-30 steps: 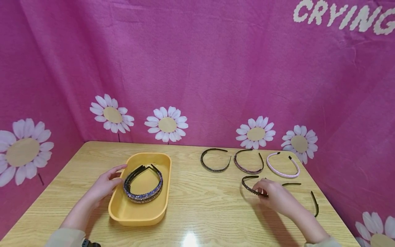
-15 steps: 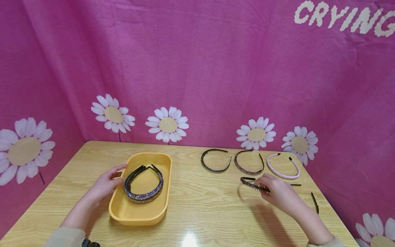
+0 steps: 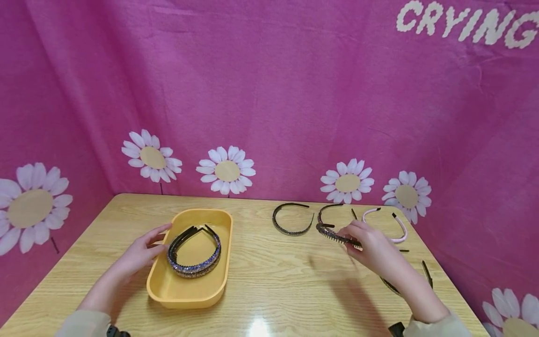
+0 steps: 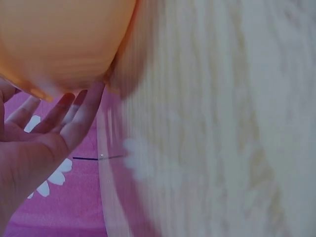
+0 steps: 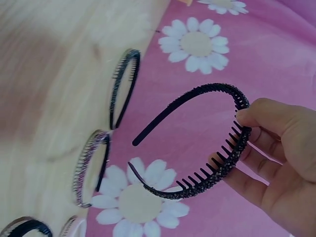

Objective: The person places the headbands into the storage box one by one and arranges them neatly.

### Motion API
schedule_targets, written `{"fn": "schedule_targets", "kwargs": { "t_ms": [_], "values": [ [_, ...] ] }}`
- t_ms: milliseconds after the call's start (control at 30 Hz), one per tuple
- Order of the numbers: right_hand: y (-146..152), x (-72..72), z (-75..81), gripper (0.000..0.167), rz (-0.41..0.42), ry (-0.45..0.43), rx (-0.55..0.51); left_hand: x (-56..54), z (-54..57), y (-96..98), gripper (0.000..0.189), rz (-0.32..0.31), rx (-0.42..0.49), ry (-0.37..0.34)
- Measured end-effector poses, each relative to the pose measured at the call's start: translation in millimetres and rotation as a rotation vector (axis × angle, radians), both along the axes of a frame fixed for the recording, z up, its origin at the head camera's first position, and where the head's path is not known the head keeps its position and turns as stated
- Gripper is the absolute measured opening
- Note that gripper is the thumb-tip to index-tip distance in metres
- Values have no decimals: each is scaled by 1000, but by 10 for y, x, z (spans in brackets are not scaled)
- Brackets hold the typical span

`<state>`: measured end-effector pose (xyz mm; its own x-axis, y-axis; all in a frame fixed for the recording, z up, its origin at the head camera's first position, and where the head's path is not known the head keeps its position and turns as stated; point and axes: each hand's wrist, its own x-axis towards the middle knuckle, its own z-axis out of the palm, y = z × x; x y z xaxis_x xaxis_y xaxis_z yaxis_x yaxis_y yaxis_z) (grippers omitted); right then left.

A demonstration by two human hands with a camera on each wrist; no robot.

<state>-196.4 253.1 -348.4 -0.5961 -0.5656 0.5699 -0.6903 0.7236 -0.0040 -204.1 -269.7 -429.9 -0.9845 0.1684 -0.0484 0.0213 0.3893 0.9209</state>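
Think of the table as a clock, with twelve at the far side. A big pink cloth with white daisies point(image 3: 269, 84) hangs at twelve. In front of it is a pale wooden table point(image 3: 269, 290). At nine sits a long yellow tray with round corners point(image 3: 185, 291).

The left hand point(image 3: 143, 252) is on the tray's nine o'clock side, its fingers loose and a bit spread, just touching it. The right hand point(image 3: 370, 245) is near three o'clock. In the tray lies a bunch of curved headbands, blue sparkles on top point(image 3: 191, 270). The right hand pinches a black curved headband with dark sparkles and comb teeth point(image 5: 200, 186), up above the wood.

At one lies a thin black headband with grey sparkles point(image 3: 292, 233). At two come a curved headband with purple sparkles point(image 5: 81, 170) and a pale pink curved headband point(image 3: 405, 232). A thin black headband leg point(image 3: 428, 273) pokes out at three; the arm hides the rest.

If the right hand dips, the teeth could snag the purple one. A weak pinch could let it twist or drop. A hard left push could slide the tray.

The pink one and the black leg lie near the table's right edge. Plain wood runs from the tray toward three and six, giving room to move.
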Motion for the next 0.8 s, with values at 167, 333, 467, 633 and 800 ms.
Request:
{"fn": "schedule_targets", "kwargs": {
  "t_ms": [167,333,467,633,800],
  "values": [
    [-94,-27,108,31,19,25,-10,-7,-11,-37,61,-17,-2,-17],
    [-196,-39,200,29,49,39,-44,-11,-22,-54,63,-39,52,-19],
    [-301,-39,275,30,77,76,-79,-13,-34,-60,63,-47,90,-22],
    [-448,-45,370,31,115,125,-105,-22,-48,-69,63,-38,103,-38],
    [-567,-49,445,31,133,153,-109,-34,-50,-68,63,-40,107,-50]
  ]
}}
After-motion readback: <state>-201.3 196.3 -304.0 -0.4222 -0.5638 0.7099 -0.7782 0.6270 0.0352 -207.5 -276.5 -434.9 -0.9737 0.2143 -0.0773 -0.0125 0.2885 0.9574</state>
